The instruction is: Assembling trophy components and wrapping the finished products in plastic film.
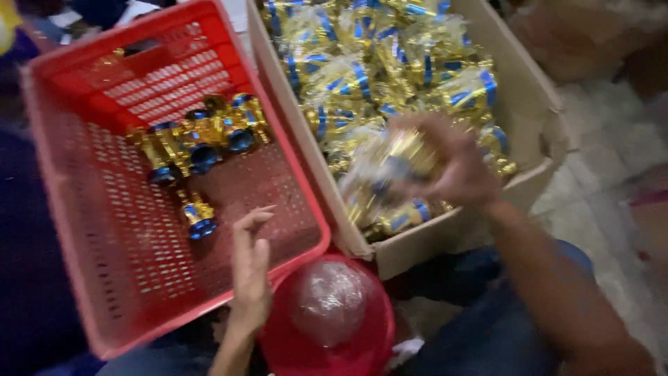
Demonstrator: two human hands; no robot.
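Observation:
My right hand (452, 163) is over the cardboard box (536, 104), gripping a plastic-wrapped gold and blue trophy cup (390, 170); it is blurred by motion. The box is full of several more wrapped gold and blue cups (376, 63). My left hand (249, 268) hovers at the near right rim of the red plastic crate (83, 230), fingers apart and empty. Inside the crate lie several unwrapped gold and blue cups (202, 139), one (197, 214) apart from the cluster and nearest my left hand.
A red bucket (327, 341) holding crumpled clear plastic wrap (330, 299) stands between my arms, below the crate and box. A light tiled floor (612, 209) lies to the right. My blue-trousered leg (501, 327) is under my right arm.

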